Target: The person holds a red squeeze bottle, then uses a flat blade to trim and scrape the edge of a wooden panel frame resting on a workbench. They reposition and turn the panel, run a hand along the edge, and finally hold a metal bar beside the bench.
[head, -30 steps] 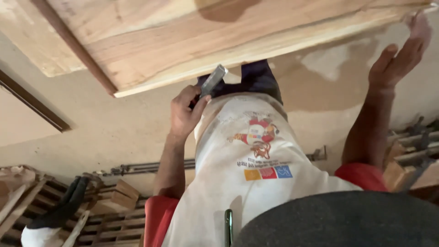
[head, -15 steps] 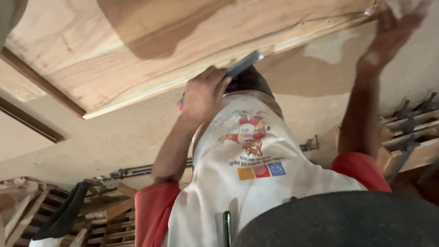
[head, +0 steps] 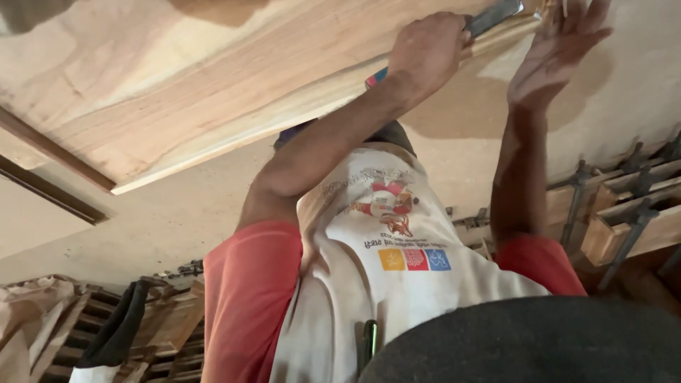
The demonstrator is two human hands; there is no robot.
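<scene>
Board [head: 213, 106] edge: chisel [head: 489, 18] in fingers [head: 433, 42] (clenched).

Left hand [head: 429, 50]: raised on an extended arm, fingers curled tight in a fist, knuckles toward camera. Right hand [head: 557, 53]: raised beside it, palm open, fingers spread and pointing up. Both forearms bare, red sleeves at the upper arms.
</scene>
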